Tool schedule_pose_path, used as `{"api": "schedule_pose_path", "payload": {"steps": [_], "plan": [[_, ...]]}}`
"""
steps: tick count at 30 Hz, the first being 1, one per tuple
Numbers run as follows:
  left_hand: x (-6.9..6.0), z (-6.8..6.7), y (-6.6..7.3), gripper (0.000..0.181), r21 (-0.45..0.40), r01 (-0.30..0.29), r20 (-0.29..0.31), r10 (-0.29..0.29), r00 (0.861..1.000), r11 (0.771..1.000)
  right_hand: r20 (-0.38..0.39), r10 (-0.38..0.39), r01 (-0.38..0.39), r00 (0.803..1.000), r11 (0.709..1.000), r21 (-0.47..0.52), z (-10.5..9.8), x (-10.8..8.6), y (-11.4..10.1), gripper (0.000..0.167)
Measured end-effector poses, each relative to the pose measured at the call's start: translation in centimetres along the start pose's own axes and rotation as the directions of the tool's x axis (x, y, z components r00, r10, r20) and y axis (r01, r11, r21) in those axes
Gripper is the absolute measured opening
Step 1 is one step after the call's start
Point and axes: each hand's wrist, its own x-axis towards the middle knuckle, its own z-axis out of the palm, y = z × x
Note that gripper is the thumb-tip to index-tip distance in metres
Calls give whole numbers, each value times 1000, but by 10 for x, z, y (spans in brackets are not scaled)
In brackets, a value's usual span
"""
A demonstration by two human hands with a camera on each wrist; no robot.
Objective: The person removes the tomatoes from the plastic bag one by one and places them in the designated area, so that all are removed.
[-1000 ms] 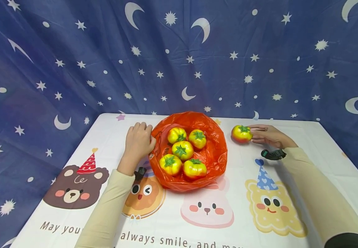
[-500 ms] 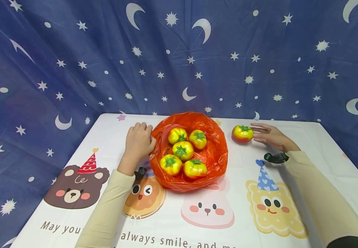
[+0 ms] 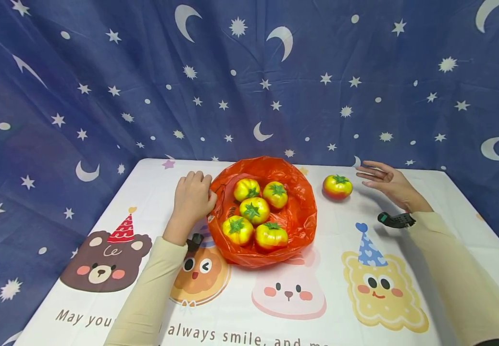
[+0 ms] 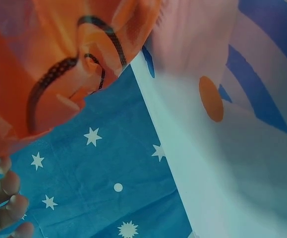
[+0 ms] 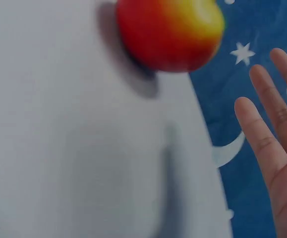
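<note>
A red plastic bag stands with its mouth spread wide, and several yellow-and-red tomatoes with green tops, one being this tomato, lie inside. At the bag's left rim my left hand grips the plastic with curled fingers; its thumb is mostly hidden. The left wrist view shows the bag's orange-red side close up, above the curled fingertips. One more tomato sits on the table, right of the bag. My right hand is held just right of it, fingers spread and apart from it, holding nothing.
A white tablecloth printed with cartoon faces and lettering covers the table. Behind its far edge hangs a blue curtain with moons and stars. Dark wrist cameras, such as the right one, sit at both wrists.
My right hand has let go of the single tomato and drawn away to the right, its fingers opening. That tomato stays on the table. The left hand and the bag have not visibly moved.
</note>
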Motion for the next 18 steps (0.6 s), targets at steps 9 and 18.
{"api": "schedule_pose_path", "payload": {"steps": [9,18], "plan": [[0,-1,0,12,-5,-6,-19,6,1000,1000,70,-43,53,997,988,-147,13,4,-47,60],[0,-1,1,11,-10,-17,-44,16,999,1000,136,-11,48,991,961,-274,51,27,-77,61]]}}
